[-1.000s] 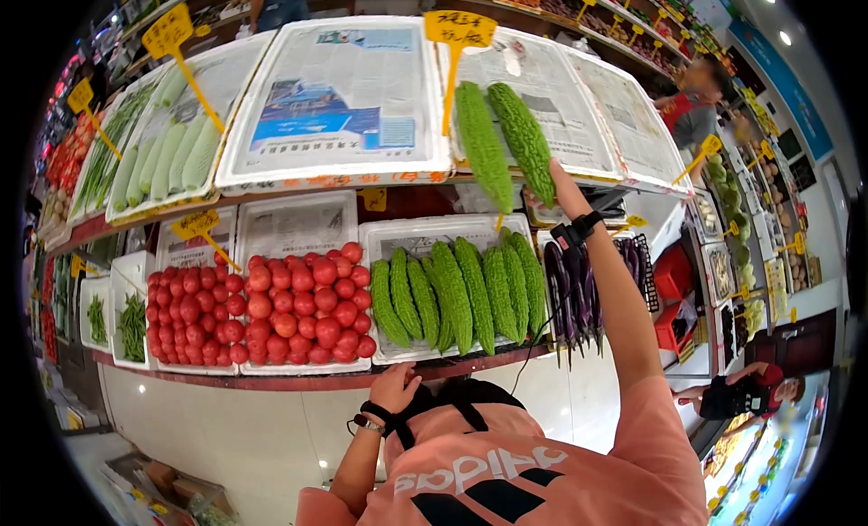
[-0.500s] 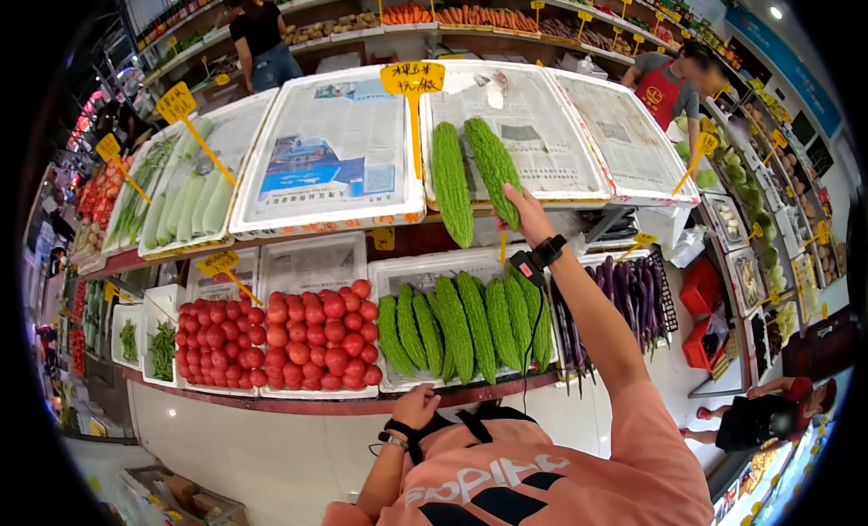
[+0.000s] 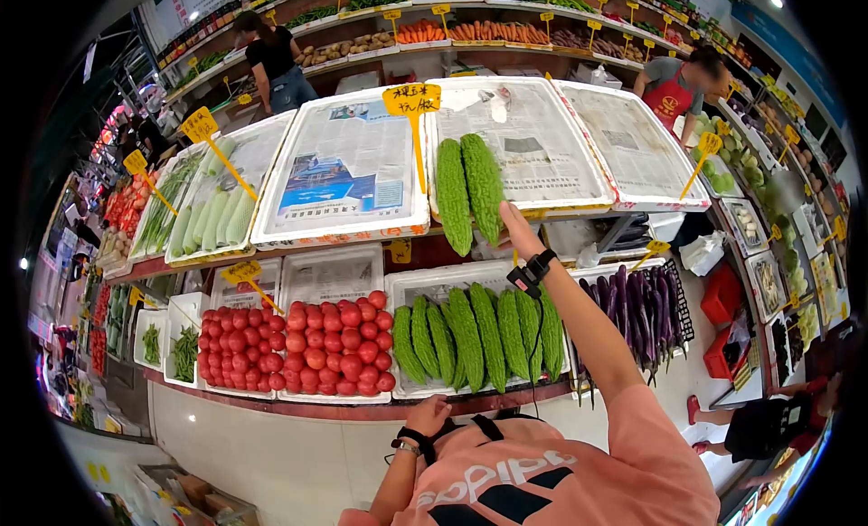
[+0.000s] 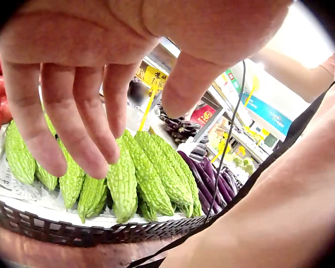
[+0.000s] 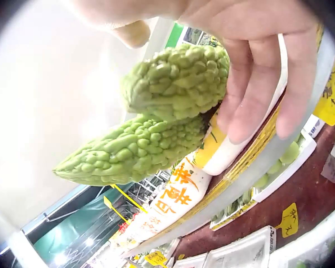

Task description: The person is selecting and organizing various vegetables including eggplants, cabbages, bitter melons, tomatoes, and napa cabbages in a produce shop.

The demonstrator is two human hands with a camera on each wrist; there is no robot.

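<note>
Two green bitter melons lie side by side at the front edge of an upper newspaper-lined tray (image 3: 561, 160), their near ends jutting past the rim: a left one (image 3: 453, 196) and a right one (image 3: 482, 187). My right hand (image 3: 520, 232) is alongside the right melon, its fingers fairly straight. In the right wrist view, the fingers (image 5: 257, 95) extend past the end of the upper bitter melon (image 5: 178, 81), with the thumb apart. My left hand (image 3: 427, 416) is low at the lower shelf's front edge; its relaxed fingers (image 4: 86, 131) hang before a row of bitter melons (image 4: 151, 173), holding nothing.
The lower shelf carries tomatoes (image 3: 334, 345), a tray of bitter melons (image 3: 488, 336) and eggplants (image 3: 637, 313). A yellow price sign (image 3: 412, 99) stands left of the two melons. A person in a red apron (image 3: 674, 96) is behind the stand at right.
The right melon has come to lie against the left one, closing the gap between them. My right hand's fingers have straightened from their grip on it. The head view has shifted.
</note>
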